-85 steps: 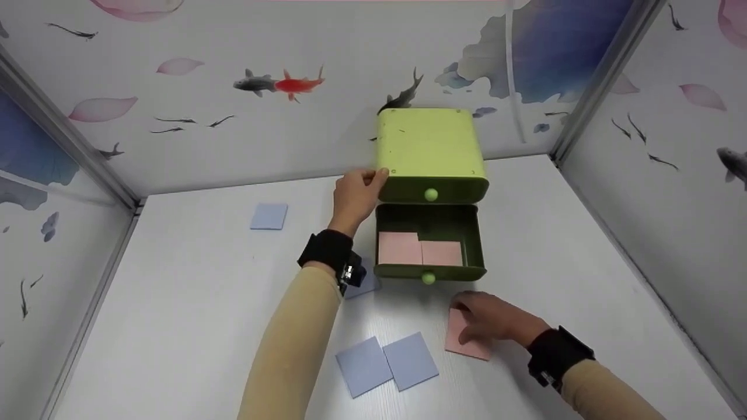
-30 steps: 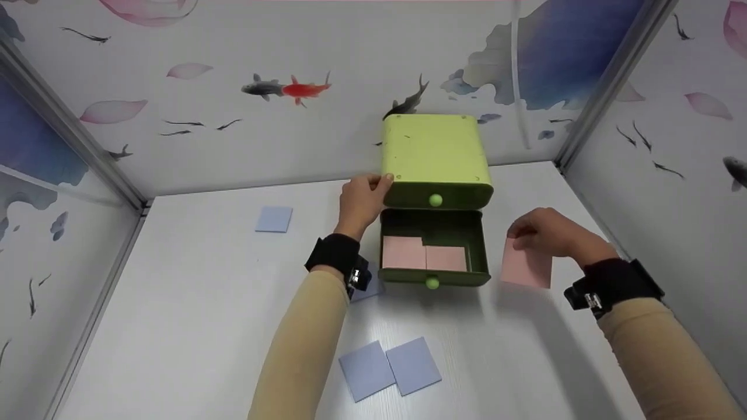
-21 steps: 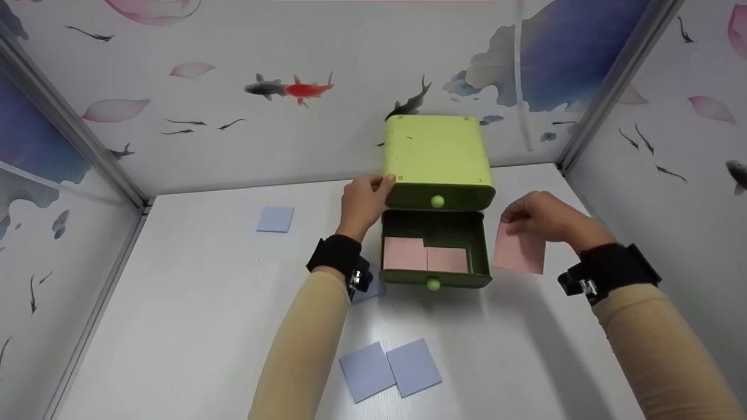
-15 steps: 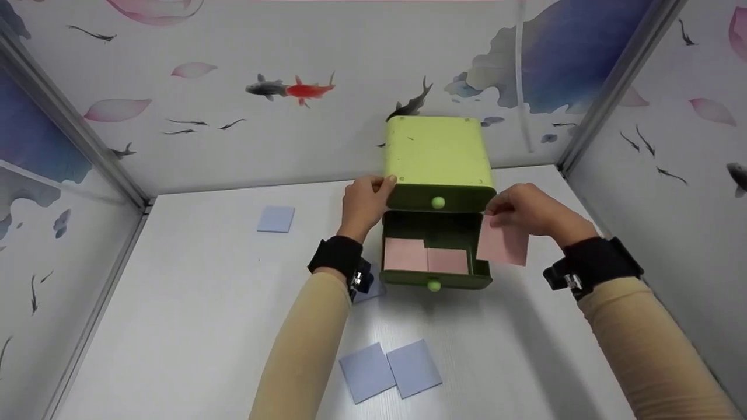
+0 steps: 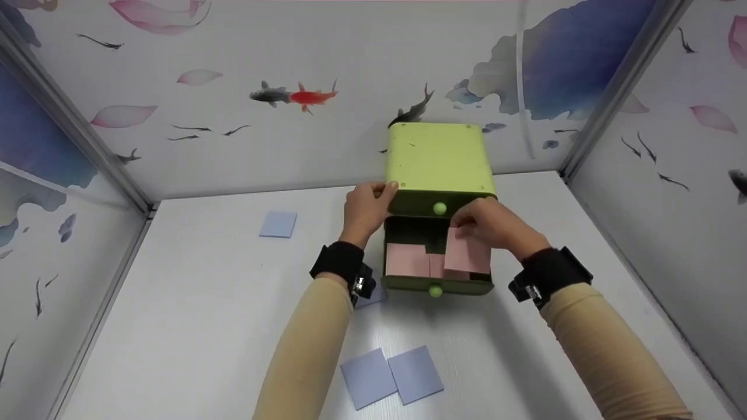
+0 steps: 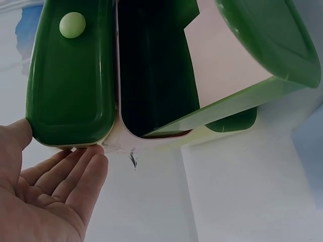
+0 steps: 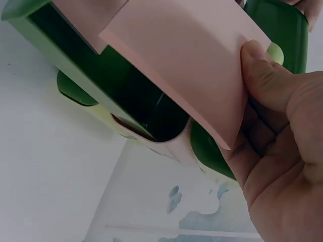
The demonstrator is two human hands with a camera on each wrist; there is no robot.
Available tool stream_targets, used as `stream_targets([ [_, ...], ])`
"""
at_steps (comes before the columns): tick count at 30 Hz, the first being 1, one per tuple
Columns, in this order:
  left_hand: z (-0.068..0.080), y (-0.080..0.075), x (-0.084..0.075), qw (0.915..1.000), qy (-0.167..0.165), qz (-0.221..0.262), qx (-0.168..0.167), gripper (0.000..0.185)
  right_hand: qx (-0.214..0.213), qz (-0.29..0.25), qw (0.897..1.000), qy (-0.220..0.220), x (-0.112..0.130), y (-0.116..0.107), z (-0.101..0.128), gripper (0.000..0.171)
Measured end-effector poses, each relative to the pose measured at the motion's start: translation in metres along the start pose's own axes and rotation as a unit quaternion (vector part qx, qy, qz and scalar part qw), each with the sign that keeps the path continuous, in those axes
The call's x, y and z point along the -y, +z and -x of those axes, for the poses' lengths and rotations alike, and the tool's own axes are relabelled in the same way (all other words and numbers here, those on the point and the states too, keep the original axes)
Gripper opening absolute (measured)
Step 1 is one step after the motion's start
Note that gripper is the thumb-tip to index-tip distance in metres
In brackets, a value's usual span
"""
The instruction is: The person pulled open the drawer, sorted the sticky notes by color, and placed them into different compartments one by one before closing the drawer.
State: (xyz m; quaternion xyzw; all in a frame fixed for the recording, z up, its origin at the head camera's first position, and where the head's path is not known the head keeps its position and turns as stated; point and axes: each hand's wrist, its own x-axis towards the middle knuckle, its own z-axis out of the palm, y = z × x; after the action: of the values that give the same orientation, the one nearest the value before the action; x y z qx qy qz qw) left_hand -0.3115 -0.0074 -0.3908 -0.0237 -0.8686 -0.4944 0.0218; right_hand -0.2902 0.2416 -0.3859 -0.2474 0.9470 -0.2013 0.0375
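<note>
Two hands are working at the green drawer box (image 5: 437,160): the left hand (image 5: 363,209) is resting straight fingers against its left side, while the right hand (image 5: 493,224) is pinching a pink card (image 5: 467,255) above the open lower drawer (image 5: 435,286). The card is tilting, its lower edge pointing into the drawer. It could catch on the drawer's right wall and buckle.

No readable text, label, brand, number or sign anywhere in view. Plain and unprinted: the pink sheet (image 5: 467,252) pinched under the fingers of the right hand (image 5: 489,224), the green drawer box (image 5: 437,158) touched at its corner by the left hand (image 5: 364,209), and the blue sheets (image 5: 392,377) lying well short of both sets of fingers. Only painted fish and petals on the walls, no lettering.
</note>
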Motion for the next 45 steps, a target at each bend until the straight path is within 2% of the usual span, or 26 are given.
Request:
stream_targets([
  [6,0.001,0.000,0.000,1.0000,0.006,0.004,-0.002,0.047,-0.012,-0.003,1.000,-0.008,-0.001,0.019,-0.004,0.011],
  [18,0.001,0.001,0.000,1.0000,0.000,0.002,-0.005,0.046,0.025,-0.002,1.000,-0.003,0.001,0.046,-0.010,0.010],
  [25,0.003,0.000,-0.001,1.0000,0.005,-0.002,-0.006,0.046,0.048,0.003,0.998,0.034,0.001,0.054,-0.012,0.011],
  [33,0.002,0.001,0.000,0.9999,0.000,0.007,-0.007,0.046,0.049,0.055,0.995,0.073,0.006,0.062,-0.015,0.010],
  [40,0.002,0.002,0.001,0.9998,-0.007,0.019,-0.006,0.047,0.042,0.082,0.994,0.066,0.008,0.066,-0.016,0.007],
  [45,0.001,0.001,0.002,0.9998,-0.002,0.014,-0.010,0.047,0.030,0.082,0.995,0.053,0.007,0.067,-0.015,0.007],
])
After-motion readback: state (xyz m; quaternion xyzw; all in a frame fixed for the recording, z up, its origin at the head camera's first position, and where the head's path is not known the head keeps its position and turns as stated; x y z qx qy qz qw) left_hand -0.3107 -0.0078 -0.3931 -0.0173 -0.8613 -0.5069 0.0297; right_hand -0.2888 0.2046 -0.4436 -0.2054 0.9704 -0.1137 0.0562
